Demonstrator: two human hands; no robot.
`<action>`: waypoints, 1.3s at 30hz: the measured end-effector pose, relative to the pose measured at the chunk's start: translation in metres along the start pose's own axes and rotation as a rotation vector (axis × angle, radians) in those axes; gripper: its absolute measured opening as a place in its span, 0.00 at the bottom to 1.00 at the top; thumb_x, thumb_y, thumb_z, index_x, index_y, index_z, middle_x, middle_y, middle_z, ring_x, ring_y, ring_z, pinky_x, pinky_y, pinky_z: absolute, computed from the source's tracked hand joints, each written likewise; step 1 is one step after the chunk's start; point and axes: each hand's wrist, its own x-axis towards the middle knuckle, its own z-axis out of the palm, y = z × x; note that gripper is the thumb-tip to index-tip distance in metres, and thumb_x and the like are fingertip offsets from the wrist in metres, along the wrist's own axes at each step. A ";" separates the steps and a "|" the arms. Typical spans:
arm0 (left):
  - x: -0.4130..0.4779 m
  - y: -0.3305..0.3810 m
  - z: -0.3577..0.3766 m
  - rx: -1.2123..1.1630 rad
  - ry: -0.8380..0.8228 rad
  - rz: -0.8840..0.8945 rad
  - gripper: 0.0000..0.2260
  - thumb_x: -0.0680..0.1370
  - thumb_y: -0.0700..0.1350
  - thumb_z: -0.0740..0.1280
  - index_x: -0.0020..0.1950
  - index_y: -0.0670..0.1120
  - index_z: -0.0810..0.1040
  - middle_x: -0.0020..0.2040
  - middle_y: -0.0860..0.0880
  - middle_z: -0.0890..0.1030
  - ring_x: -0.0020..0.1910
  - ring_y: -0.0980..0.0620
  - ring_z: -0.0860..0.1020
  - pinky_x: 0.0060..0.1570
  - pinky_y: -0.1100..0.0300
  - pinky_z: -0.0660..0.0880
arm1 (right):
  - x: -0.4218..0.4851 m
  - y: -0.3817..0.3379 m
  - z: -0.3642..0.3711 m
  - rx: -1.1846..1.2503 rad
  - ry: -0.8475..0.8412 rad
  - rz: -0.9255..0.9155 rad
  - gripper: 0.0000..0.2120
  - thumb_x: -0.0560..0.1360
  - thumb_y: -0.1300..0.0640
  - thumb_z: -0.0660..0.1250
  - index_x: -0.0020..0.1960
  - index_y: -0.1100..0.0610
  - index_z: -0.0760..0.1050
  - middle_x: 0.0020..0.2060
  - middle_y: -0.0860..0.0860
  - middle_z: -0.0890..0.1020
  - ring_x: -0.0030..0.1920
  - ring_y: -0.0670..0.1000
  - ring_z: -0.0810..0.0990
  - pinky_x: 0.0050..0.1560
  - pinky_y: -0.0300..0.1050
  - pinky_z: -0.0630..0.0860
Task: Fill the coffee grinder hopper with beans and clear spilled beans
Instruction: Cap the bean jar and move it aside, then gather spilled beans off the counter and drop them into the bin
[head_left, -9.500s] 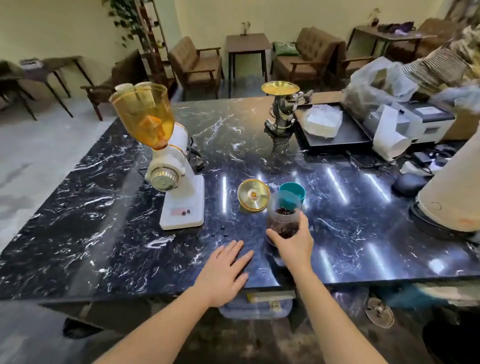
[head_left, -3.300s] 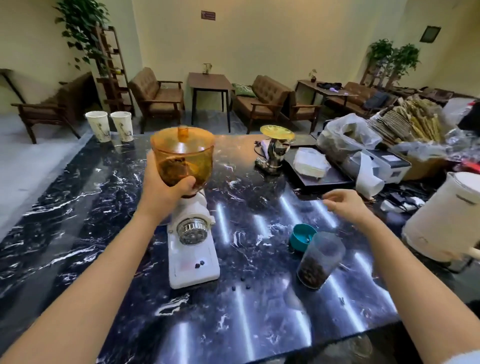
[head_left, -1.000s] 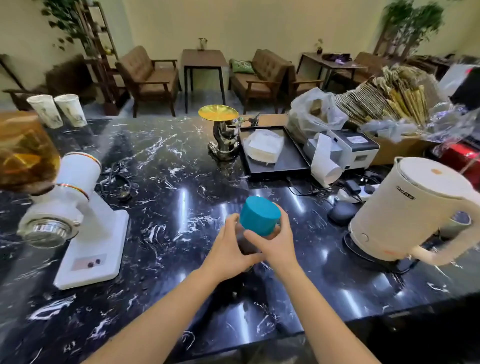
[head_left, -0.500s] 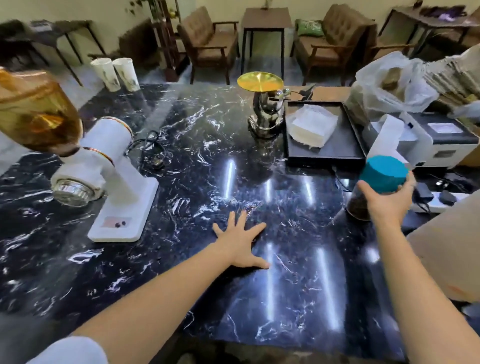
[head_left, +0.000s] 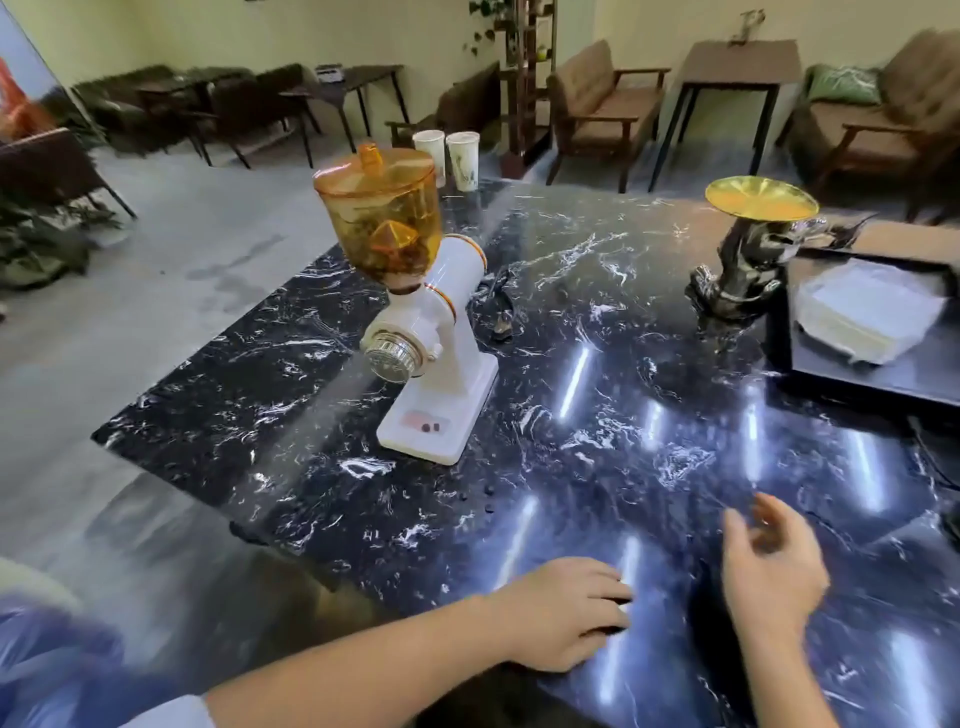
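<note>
Fingers of the left hand (head_left: 563, 613) lie together, palm down on the glossy black veined marble counter (head_left: 649, 415); right hand (head_left: 774, 566) hovers empty, fingers loosely spread, motion-blurred. White grinder (head_left: 431, 353) stands left of centre, its lidded amber translucent hopper (head_left: 382, 223) holding beans, quantity unclear. Two spilled beans (head_left: 431, 427) sit on its base; others (head_left: 488, 499) dot the marble nearby.

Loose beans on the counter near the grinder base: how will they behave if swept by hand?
The spilled beans are small and rounded, so they probably roll and scatter. The marble counter looks glossy, so they likely slide easily. Two more sit on the grinder base; those probably need pinching off.
</note>
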 end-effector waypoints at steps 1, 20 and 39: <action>-0.024 -0.008 -0.004 -0.017 0.046 0.001 0.08 0.75 0.34 0.65 0.52 0.34 0.79 0.55 0.35 0.79 0.54 0.36 0.76 0.57 0.46 0.72 | -0.028 -0.010 0.023 -0.066 -0.140 -0.068 0.14 0.68 0.64 0.72 0.53 0.60 0.79 0.43 0.59 0.81 0.35 0.53 0.77 0.45 0.35 0.69; -0.106 -0.194 -0.115 0.131 0.152 -0.509 0.17 0.81 0.46 0.59 0.68 0.43 0.65 0.62 0.41 0.70 0.59 0.40 0.71 0.57 0.48 0.70 | -0.165 -0.108 0.201 -0.584 -0.454 -0.096 0.10 0.75 0.60 0.65 0.38 0.65 0.74 0.39 0.53 0.68 0.41 0.59 0.74 0.37 0.47 0.62; -0.086 -0.186 -0.133 -0.277 0.063 -0.628 0.04 0.75 0.41 0.62 0.43 0.43 0.74 0.33 0.49 0.75 0.30 0.51 0.76 0.28 0.62 0.69 | -0.150 -0.137 0.200 -0.861 -0.577 -0.036 0.14 0.70 0.68 0.60 0.33 0.56 0.58 0.45 0.58 0.78 0.51 0.60 0.79 0.46 0.47 0.73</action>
